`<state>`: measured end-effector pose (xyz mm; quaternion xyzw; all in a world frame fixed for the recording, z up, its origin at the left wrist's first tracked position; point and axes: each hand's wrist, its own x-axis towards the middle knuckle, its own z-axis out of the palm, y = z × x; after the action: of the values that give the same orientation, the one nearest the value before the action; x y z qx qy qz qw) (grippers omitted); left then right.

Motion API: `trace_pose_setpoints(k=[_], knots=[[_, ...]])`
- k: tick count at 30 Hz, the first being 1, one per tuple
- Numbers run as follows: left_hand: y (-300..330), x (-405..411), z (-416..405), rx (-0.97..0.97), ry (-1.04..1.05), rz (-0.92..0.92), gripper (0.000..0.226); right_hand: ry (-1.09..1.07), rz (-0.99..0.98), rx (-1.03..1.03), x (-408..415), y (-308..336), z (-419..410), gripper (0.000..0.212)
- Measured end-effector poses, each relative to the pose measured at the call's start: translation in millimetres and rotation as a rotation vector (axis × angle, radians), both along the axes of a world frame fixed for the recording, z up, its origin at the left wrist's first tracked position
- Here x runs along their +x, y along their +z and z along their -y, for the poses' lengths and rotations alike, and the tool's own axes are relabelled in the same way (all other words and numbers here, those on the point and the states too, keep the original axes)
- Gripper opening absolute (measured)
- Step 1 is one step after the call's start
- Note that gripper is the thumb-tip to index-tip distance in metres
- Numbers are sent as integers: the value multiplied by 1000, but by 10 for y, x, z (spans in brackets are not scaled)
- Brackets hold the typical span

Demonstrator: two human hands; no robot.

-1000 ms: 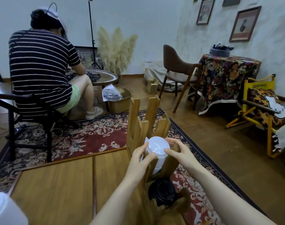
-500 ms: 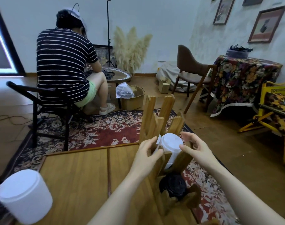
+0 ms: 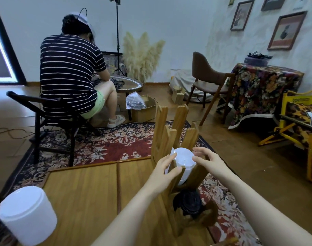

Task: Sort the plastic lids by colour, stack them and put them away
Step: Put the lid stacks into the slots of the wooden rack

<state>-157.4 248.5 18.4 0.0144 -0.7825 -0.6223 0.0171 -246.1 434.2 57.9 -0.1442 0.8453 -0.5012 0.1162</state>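
Left hand (image 3: 166, 168), thumb still pressing the white lid stack (image 3: 184, 163) in the wooden rack (image 3: 171, 137), steadies it as the right hand (image 3: 211, 161) has let go, fingers loosely spread beside it, suggesting whites are nearly stowed.

White lid stack (image 3: 184, 162): I see plain white, in the honey-brown wooden rack (image 3: 167, 139).
Black lid stack (image 3: 189, 204): glossy black.
Second white stack (image 3: 27, 214): I read white.
Table (image 3: 84, 196): warm brown wood.
Rug (image 3: 102, 146): dark red, cream floral scrolls, black border.
Shirt (image 3: 68, 68): black with thin white stripes.
Tablecloth (image 3: 263, 89): dark floral, I note orange and purple.
Folding chair (image 3: 293, 128): yellow frame, leopard print.
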Motion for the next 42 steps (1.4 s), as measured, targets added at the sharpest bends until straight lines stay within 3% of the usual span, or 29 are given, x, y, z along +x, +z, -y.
trace_pose_setpoints(k=[7, 15, 19, 23, 34, 42], knots=[[-123, -146, 34, -23, 53, -35, 33, 26, -80, -34, -82, -73, -83, 25], [-201, -146, 98, -7, 24, -38, 49, 73, -91, 18, -133, -109, -113, 20], [-215, -91, 143, -38, -3, -22, 37, 98, -123, 75, -135, -106, -91, 16], [-166, -90, 110, -99, -48, -8, 45, 118, -146, 84, -81, -109, -45, 18], [56, 38, 99, -95, 53, -108, 53, 104, -289, 38, 174, 105, 3, 29], [77, 718, 396, -137, 274, -228, 46, 146, -288, -114, 791, 147, 341, 27]])
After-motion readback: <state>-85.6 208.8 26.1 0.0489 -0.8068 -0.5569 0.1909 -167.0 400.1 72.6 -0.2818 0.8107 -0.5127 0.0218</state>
